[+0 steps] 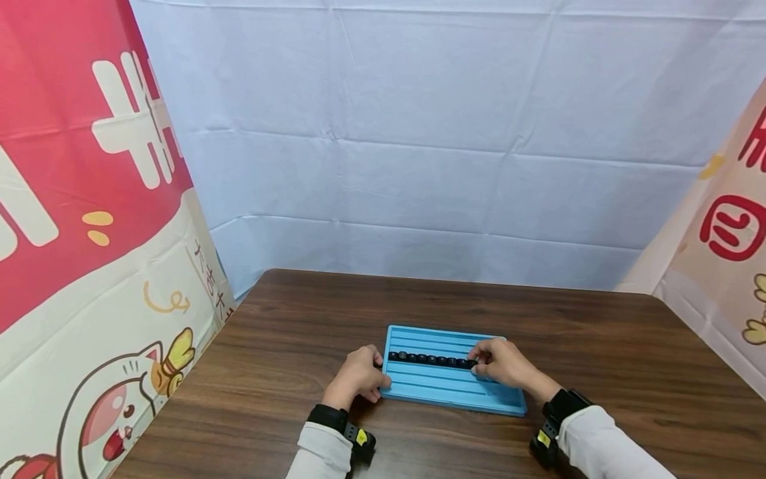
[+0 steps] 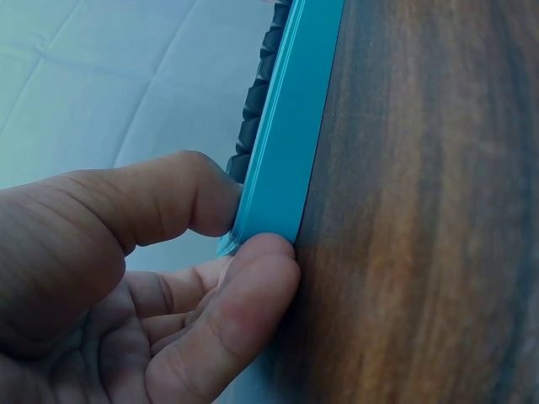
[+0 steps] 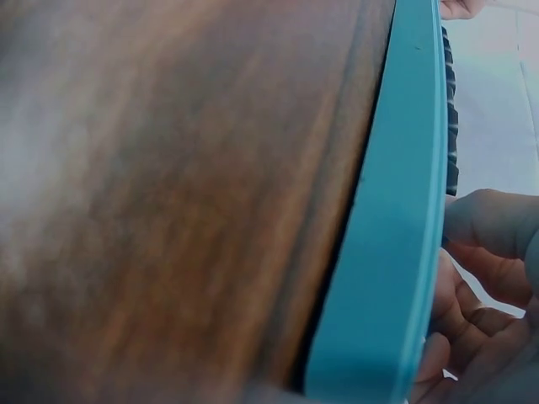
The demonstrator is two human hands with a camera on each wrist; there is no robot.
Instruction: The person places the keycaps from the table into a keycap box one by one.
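Note:
A light-blue grooved tray (image 1: 443, 392) lies on the table in front of me. Along one of its middle grooves runs a row of small black keycaps (image 1: 421, 359). My left hand (image 1: 359, 376) grips the tray's left edge; in the left wrist view the thumb lies at the top rim and a fingertip (image 2: 265, 252) against the outer wall. Reaching over the tray's right part, my right hand (image 1: 503, 361) pinches the black keycap at the row's right end, mostly hidden by the fingers. In the right wrist view the tray's near wall (image 3: 387, 219) covers part of that hand.
The dark wood table (image 1: 311, 306) extends around the tray on all sides. Behind it hangs a pale creased cloth (image 1: 419, 186). Printed cloth panels stand at the left (image 1: 90, 279) and right (image 1: 718, 279). Each wrist wears a black strap with a small camera.

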